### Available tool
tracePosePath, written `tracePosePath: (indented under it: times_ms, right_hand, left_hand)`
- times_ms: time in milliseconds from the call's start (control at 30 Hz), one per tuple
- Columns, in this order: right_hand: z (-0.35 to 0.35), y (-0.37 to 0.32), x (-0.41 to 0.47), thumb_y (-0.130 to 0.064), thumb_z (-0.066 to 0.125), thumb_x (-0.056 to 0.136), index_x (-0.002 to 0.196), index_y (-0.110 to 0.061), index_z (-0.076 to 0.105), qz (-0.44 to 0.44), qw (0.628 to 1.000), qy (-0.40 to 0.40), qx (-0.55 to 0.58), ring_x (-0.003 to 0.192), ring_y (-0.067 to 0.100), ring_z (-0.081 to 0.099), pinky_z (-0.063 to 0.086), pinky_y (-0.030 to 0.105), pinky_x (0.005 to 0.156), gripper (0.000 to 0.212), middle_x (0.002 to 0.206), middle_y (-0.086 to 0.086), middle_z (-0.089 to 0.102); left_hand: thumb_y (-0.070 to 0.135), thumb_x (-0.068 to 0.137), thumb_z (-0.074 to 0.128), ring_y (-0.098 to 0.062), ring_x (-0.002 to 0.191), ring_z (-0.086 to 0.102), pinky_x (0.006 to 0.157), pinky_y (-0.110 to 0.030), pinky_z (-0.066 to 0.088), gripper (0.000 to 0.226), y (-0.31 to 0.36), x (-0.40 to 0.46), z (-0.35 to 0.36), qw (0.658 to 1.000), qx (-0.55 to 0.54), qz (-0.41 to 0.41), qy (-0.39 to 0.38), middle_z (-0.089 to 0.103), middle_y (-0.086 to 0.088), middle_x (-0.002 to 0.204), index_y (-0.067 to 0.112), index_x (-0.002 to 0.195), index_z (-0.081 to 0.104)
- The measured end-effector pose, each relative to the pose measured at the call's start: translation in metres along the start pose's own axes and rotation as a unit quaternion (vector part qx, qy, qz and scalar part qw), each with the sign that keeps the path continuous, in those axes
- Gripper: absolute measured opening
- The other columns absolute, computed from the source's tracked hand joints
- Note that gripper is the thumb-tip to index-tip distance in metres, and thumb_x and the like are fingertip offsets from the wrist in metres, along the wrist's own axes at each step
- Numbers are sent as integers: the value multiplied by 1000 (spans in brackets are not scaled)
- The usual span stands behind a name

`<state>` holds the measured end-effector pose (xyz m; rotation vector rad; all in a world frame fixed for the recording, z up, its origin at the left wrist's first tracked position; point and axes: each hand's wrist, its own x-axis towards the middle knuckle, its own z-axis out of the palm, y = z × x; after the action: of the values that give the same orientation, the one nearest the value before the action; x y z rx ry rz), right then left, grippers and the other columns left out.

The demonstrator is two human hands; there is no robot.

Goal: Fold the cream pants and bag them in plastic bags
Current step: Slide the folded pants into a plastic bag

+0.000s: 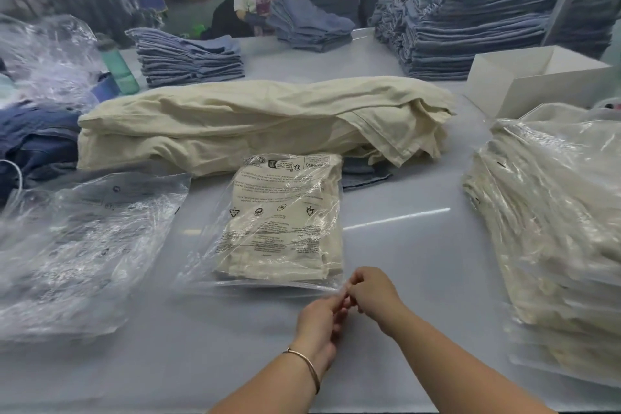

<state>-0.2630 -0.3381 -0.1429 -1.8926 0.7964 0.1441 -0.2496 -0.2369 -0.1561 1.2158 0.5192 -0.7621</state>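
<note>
A folded pair of cream pants lies inside a clear printed plastic bag (279, 218) in the middle of the table. The bag's open flap faces me along its near edge. My left hand (319, 319) and my right hand (371, 292) meet at the flap's near right corner, and the fingertips of both pinch the thin plastic there. Behind the bag stretches a long pile of unfolded cream pants (255, 121). A tall stack of bagged cream pants (551, 228) stands at the right.
Empty plastic bags (77, 245) lie heaped at the left. Blue garments (33, 141) sit at the far left, stacks of blue jeans (463, 33) at the back. A white box (534, 74) stands back right, a green bottle (119, 65) back left. A person works beyond the table.
</note>
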Motion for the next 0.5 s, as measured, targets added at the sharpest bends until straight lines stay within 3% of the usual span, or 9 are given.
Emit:
tracePosePath:
  times_ms: [133, 267, 500]
  right_hand:
    - [0, 2, 4, -11, 51, 88, 71, -16, 51, -20, 997, 12, -72, 77, 21, 53, 40, 29, 68, 18, 79, 3, 58]
    - [-8, 10, 6, -10, 48, 89, 72, -13, 48, -6, 997, 9, -72, 72, 20, 48, 36, 28, 64, 18, 75, 2, 51]
    - [-36, 13, 14, -6, 47, 86, 63, -14, 39, 3, 989, -5, -146, 68, 22, 42, 31, 28, 61, 26, 70, 6, 46]
  left_hand:
    - [5, 85, 66, -1, 35, 48, 32, -12, 22, 14, 4, 2, 2, 998, -19, 26, 62, 63, 1, 51, 6, 71, 67]
    - [1, 85, 62, 0, 32, 48, 30, -11, 21, 18, 18, 3, -20, 990, -70, 45, 118, 60, 2, 46, 6, 68, 62]
    - [0, 84, 60, -1, 30, 47, 30, -9, 20, 14, 58, 8, -123, 952, -111, 136, 250, 59, 2, 44, 5, 71, 59]
